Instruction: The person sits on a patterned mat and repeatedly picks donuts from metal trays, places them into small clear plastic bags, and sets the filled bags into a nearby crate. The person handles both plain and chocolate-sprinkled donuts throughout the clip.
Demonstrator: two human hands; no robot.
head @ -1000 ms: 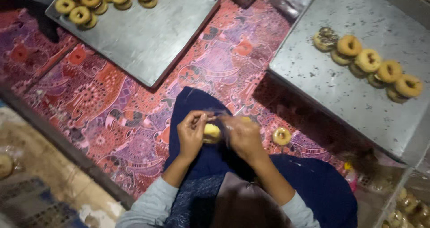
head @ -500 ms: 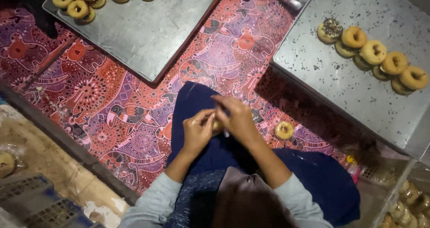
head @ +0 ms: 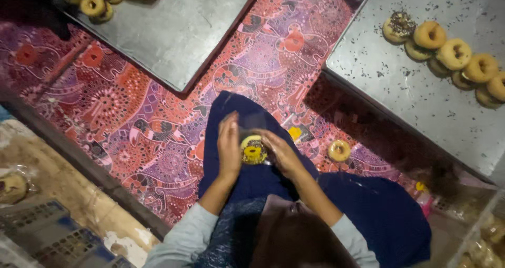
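Doughnut [head: 253, 150], round and yellow-topped, lies flat, hole facing up, inside a clear plastic wrapper [head: 247, 125]. Left hand [head: 229, 144] and right hand [head: 281, 152] each close their grip on that wrapper. Another doughnut [head: 339, 150] lies nearby on the patterned cloth [head: 131, 110].

A ring doughnut [head: 253, 150] with yellow icing and a dark sprinkled patch lies flat over a dark blue lap, held between the left hand [head: 229, 146] and right hand [head: 282, 153]. A clear wrapper seems to surround it, though blur makes this uncertain.
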